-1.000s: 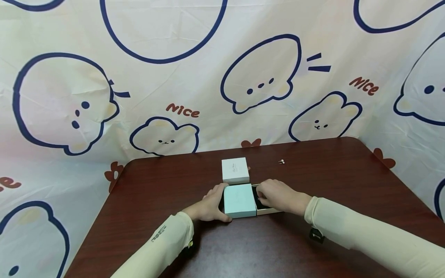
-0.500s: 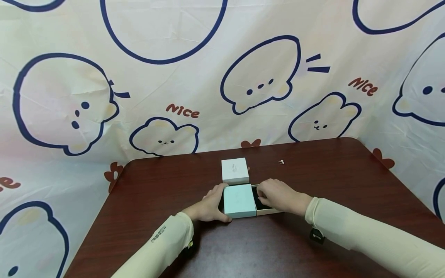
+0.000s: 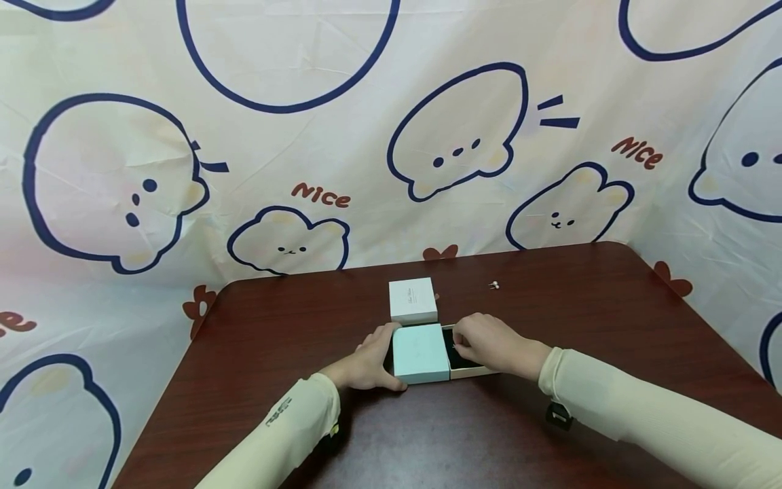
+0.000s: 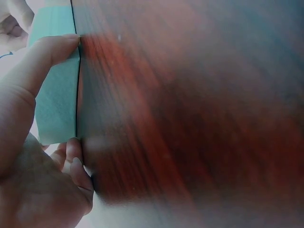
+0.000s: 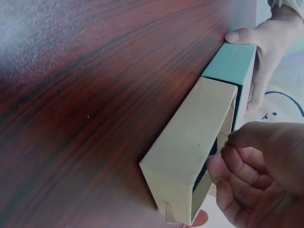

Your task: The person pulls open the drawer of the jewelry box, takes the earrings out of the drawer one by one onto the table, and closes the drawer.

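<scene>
In the head view my left hand [image 3: 366, 360] grips a pale teal drawer box [image 3: 420, 353] from its left side, thumb at the near edge and fingers at the far one. Its cream inner tray [image 3: 470, 372] is pulled out to the right and has a black lining [image 3: 453, 356]. Over this tray is my right hand [image 3: 489, 343]. In the right wrist view the right hand's thumb [image 5: 242, 135] and forefinger pinch a small shiny thing at the lining, mostly hidden by the fingertips; I cannot tell its kind.
A white square box [image 3: 413, 300] with small print on its top stands just behind the teal box. Farther right lie small pearl-like pieces [image 3: 495, 285] on the dark red-brown table [image 3: 568, 292]. A printed cloth [image 3: 366, 136] hangs behind the table.
My right hand has shifted very slightly over the tray. The left hand and both boxes stay in place.
</scene>
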{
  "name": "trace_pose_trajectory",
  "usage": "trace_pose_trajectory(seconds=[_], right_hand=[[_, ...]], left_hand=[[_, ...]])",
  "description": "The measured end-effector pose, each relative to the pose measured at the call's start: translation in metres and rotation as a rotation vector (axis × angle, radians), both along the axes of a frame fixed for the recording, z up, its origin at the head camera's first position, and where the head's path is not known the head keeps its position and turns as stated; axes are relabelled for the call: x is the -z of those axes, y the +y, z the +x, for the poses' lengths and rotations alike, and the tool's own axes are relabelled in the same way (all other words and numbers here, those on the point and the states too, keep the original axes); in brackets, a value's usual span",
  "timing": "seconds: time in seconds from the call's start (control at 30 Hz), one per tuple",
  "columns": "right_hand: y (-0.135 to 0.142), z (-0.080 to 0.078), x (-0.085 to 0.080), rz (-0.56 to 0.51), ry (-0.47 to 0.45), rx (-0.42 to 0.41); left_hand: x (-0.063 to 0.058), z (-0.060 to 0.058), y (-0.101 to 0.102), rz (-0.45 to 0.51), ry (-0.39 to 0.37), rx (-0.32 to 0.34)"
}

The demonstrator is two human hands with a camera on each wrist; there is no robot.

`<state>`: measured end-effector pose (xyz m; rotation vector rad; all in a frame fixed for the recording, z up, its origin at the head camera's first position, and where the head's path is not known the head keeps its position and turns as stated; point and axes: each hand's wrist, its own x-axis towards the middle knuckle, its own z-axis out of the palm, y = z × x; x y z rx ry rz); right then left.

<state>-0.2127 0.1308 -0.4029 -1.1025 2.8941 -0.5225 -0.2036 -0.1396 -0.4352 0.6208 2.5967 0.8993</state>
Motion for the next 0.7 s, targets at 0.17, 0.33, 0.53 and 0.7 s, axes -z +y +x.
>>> trace_pose_trajectory(seconds=[0.17, 0.33, 0.53, 0.7], right_hand=[[0.0021, 0.0009, -0.0014, -0.008, 0.018, 0.002], [0.0038, 0.0022, -0.0026, -0.014, 0.025, 0.01], [0.0059, 0.0047, -0.0062, -0.025, 0.015, 0.016], [0.0073, 0.0056, -0.0096, -0.03, 0.029, 0.03]], left_hand=[[-0.0005, 0.0001, 0.0004, -0.001, -0.002, 0.001], [-0.0013, 0.0003, 0.0003, 0.001, 0.001, 0.004], [-0.0003, 0.0006, 0.0004, -0.001, 0.0, 0.004], [0.0011, 0.0005, 0.0003, -0.007, 0.013, 0.006]])
